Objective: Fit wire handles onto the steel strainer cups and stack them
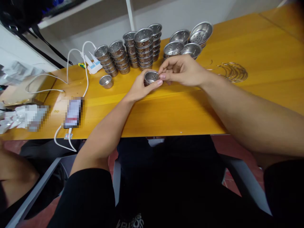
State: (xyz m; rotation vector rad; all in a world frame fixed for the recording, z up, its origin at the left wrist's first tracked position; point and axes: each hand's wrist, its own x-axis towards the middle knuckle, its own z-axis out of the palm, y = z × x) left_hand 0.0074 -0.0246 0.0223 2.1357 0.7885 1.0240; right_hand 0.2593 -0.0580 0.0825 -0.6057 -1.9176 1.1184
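Note:
In the head view, my left hand point(140, 87) is wrapped around a small perforated metal cup point(149, 76), held upright over the table. My right hand point(181, 71) pinches thumb and fingers together at the cup's right rim. Whatever sits between those fingertips is too small to make out. Behind my hands stand several stacks of matching cups point(143, 47). Wider perforated metal bowls point(174, 49) stand behind my right hand. A bunch of thin wire rings point(234, 72) lies beyond my right forearm. One single cup point(106, 81) rests left of my left hand.
A phone point(73, 112) with a white cable lies at the left of the yellow wooden table point(171, 117). Behind it are a white power strip point(95, 66) and looping cords. Plastic bags point(14, 117) lie at far left, near another person's arm point(17, 180).

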